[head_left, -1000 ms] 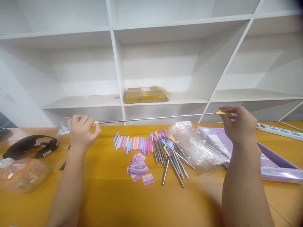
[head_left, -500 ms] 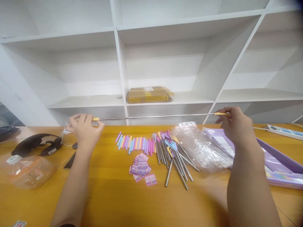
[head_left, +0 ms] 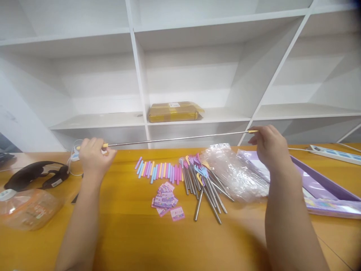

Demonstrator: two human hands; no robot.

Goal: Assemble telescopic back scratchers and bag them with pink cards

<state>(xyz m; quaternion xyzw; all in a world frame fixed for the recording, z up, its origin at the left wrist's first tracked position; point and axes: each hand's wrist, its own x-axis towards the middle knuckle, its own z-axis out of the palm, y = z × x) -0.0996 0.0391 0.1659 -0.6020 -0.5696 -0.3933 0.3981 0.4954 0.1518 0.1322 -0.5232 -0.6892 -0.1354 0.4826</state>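
Silver metal rod (head_left: 175,139), pulled out long and thin, is stretching level above the table (head_left: 129,233) between both hands. The left hand (head_left: 91,155) is pinching the yellow grip at one end, and the right hand (head_left: 269,146) is pinching the yellow tip at the other. Below it, pastel sleeves (head_left: 159,171) are lying in a row, beside a heap of collapsed rods (head_left: 201,184), small cards (head_left: 166,201) and a crumpled plastic bag (head_left: 235,173).

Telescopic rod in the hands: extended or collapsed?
Extended. The thin metal rod spans the gap between the left hand and the right hand, each pinching a yellow end, held above the table.
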